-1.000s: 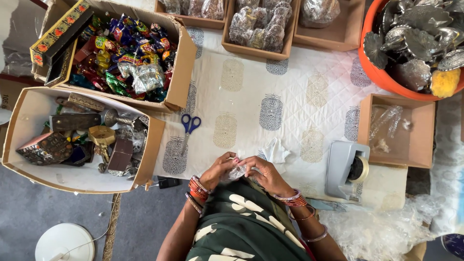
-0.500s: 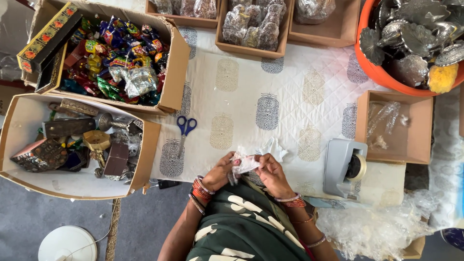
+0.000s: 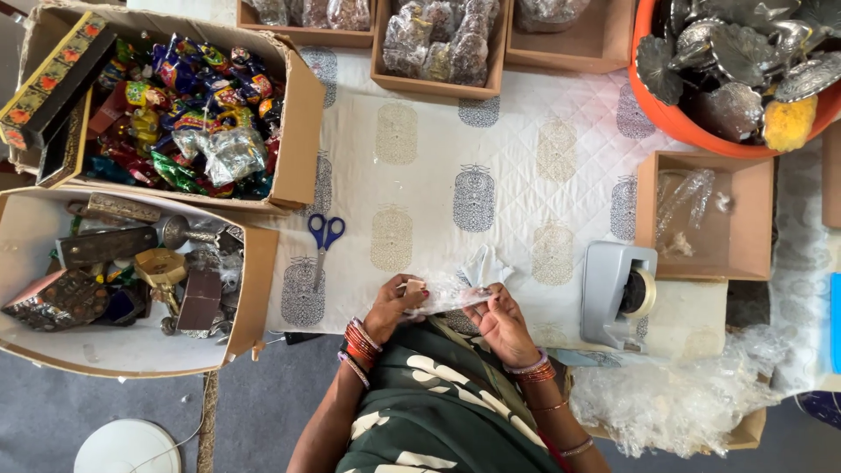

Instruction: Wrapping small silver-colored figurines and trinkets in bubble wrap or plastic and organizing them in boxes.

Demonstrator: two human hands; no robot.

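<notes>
- The left hand [image 3: 392, 308] and the right hand [image 3: 501, 322] work just above the bench [image 3: 526, 114] edge; their fingers are closed on a small clear plastic packet [image 3: 451, 296].
- The packet looks not yet sealed, I judge.
- Scissors [image 3: 323, 238] and the grey tape dispenser [image 3: 618, 294] lie untouched.
- Farther, boxes of wrapped sweets [image 3: 188, 123] wait.
</notes>
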